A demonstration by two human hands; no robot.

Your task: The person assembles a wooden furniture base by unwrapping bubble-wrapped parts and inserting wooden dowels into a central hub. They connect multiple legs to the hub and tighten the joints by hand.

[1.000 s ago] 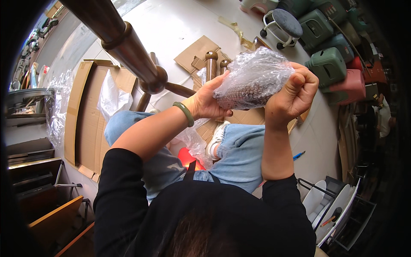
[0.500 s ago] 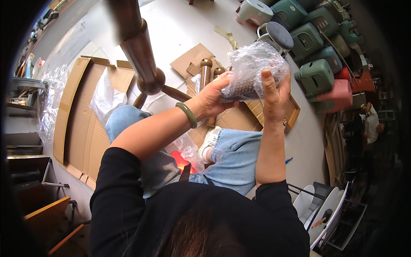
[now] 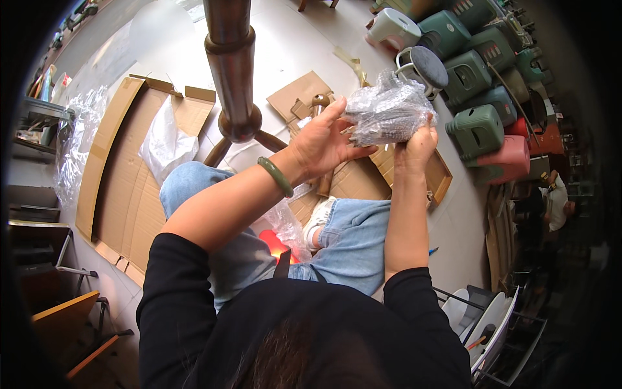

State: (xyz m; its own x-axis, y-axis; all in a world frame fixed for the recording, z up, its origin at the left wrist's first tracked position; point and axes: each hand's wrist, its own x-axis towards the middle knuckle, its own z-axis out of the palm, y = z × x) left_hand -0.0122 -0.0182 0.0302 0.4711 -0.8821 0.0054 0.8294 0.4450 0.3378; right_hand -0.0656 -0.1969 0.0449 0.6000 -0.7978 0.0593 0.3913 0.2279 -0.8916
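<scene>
A bundle wrapped in clear bubble wrap (image 3: pixel 389 115) is held up ahead of me; several thin brownish ends poke out at its left side, and what they belong to is hidden by the wrap. My right hand (image 3: pixel 418 146) grips the bundle's right end, thumb against the plastic. At its left end is my left hand (image 3: pixel 321 139), palm turned toward it, thumb and fingers apart; whether the fingertips touch the wrap I cannot tell. Below the hands stand brown turned wooden pieces (image 3: pixel 319 102), partly covered by my left hand.
A dark wooden post (image 3: pixel 232 78) with splayed legs rises just left of my hands. An opened cardboard box (image 3: pixel 139 188) with white wrapping (image 3: pixel 167 142) lies on the left. Stacked green stools (image 3: pixel 476 129) and a pink stool (image 3: pixel 508 159) are on the right. A round grey-topped stool (image 3: pixel 429 67) stands behind the bundle.
My left hand has let go of the bundle's underside and spread at its left end. The right hand has closed lower on the right end, and the bundle has turned, showing the brownish ends.
</scene>
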